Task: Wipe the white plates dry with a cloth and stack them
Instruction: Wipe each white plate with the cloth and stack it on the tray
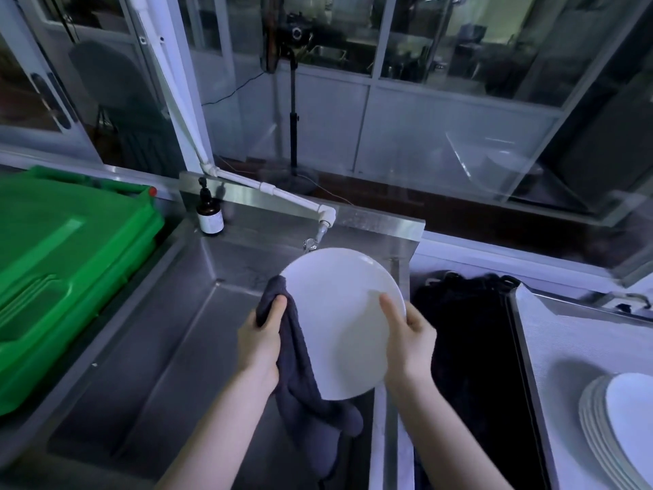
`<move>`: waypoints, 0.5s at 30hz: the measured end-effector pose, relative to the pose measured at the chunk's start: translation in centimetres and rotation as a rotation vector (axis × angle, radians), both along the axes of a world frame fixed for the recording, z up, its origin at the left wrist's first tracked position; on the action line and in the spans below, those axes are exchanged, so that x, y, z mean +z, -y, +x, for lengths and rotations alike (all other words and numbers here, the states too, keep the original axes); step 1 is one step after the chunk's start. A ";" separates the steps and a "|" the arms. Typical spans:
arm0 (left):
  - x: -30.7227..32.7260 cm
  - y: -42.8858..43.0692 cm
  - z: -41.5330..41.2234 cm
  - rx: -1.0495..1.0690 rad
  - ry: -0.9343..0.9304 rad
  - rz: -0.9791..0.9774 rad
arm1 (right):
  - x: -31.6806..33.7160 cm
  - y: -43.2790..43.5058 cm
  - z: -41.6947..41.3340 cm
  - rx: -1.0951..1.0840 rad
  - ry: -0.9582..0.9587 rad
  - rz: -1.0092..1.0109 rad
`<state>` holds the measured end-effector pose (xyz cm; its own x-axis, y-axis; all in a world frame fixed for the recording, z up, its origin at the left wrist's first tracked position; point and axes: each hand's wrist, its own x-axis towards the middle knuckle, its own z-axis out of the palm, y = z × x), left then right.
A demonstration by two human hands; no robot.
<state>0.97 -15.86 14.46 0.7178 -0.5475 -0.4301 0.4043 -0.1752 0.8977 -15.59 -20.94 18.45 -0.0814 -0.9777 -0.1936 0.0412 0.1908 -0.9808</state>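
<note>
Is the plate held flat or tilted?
Tilted up: the plate faces the camera, right hand gripping its rim, left hand holding the cloth against it.

A round white plate (342, 323) tilts over the sink, dark grey cloth (304, 376) draped at its left edge.

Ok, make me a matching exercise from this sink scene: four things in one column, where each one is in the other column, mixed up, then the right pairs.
Things
1. cloth
2. bottle
3. stack of plates
4. green bin

Places
A. on the counter at the far right
B. left of the sink
C. gripped in the left hand, against the plate
D. at the sink's back left corner

Pairs: 1-C, 2-D, 3-A, 4-B
</note>
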 end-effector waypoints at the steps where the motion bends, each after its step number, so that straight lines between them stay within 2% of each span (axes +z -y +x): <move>1: -0.4 0.0 -0.1 0.004 -0.032 0.014 | -0.5 -0.5 0.3 -0.064 0.008 0.021; 2: -0.6 0.1 -0.2 0.014 -0.038 0.021 | -0.8 -0.8 0.4 -0.089 0.001 0.035; 4: -0.5 0.1 -0.1 0.021 0.005 0.016 | -0.7 -0.4 0.0 -0.002 -0.035 0.044; 7: 1.1 -0.3 0.9 -0.044 0.165 -0.060 | 1.3 1.8 -1.8 0.324 -0.101 0.021; 9: 3.0 -0.4 1.6 -0.179 0.349 -0.121 | 3.5 3.8 -2.9 0.538 -0.220 -0.095; 12: 6.0 -0.2 1.5 -0.511 0.706 -0.177 | 6.2 5.3 -2.2 0.832 -0.458 -0.241; 14: 7.0 -0.1 1.0 -0.618 0.818 -0.196 | 6.5 5.2 -1.4 0.921 -0.544 -0.293; 15: 7.1 -0.1 1.1 -0.630 0.824 -0.206 | 6.5 4.9 -1.3 0.922 -0.524 -0.301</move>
<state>2.04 -15.72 21.59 0.3069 -0.9296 0.2041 -0.4543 0.0453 0.8897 -16.89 -25.88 24.93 0.7015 -0.7067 -0.0921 -0.4286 -0.3152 -0.8467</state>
